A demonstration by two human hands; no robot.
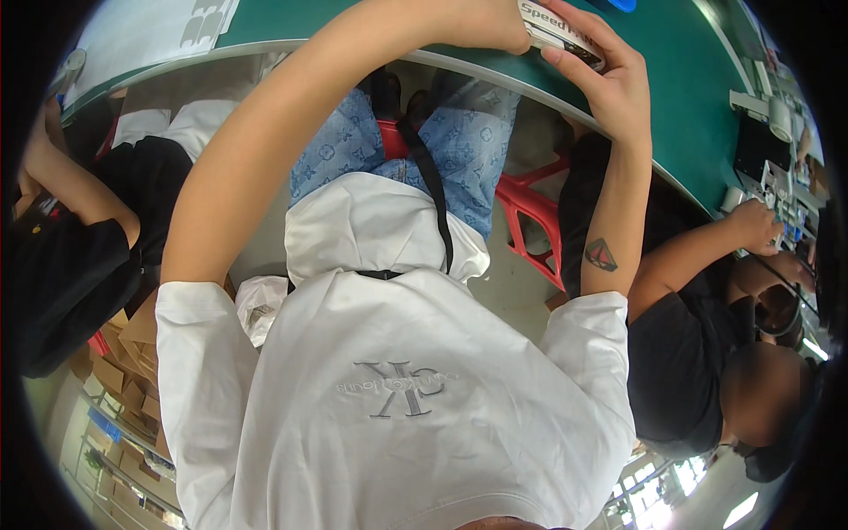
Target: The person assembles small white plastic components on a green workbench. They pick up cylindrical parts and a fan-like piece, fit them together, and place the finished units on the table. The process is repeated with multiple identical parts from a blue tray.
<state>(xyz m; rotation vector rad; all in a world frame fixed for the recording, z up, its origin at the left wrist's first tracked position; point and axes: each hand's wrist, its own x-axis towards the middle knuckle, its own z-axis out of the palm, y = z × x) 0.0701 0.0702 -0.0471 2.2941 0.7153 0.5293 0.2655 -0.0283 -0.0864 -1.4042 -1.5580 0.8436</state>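
Note:
Near the top edge of the head view, over the green tabletop (pixel 371 19), is a small white flat, box-like item (pixel 558 25) with dark print and a dark, partly metallic lower side. Its exact kind cannot be made out. My right hand (pixel 614 79) curls round its right end, thumb in front and fingers along the far side. At the left end, my left hand (pixel 488 24) is closed against the same item. The picture's upper edge cuts off part of that hand, and its fingertips are mostly hidden.
A pale bench rim (pixel 305 42) runs before me. White sheets (pixel 190 35) lie at far left. A red stool (pixel 534 212) stands below the bench. Co-workers in black sit on both sides; the right one's hand (pixel 755 225) is at bench equipment. Cardboard boxes (pixel 132 362) are piled at left.

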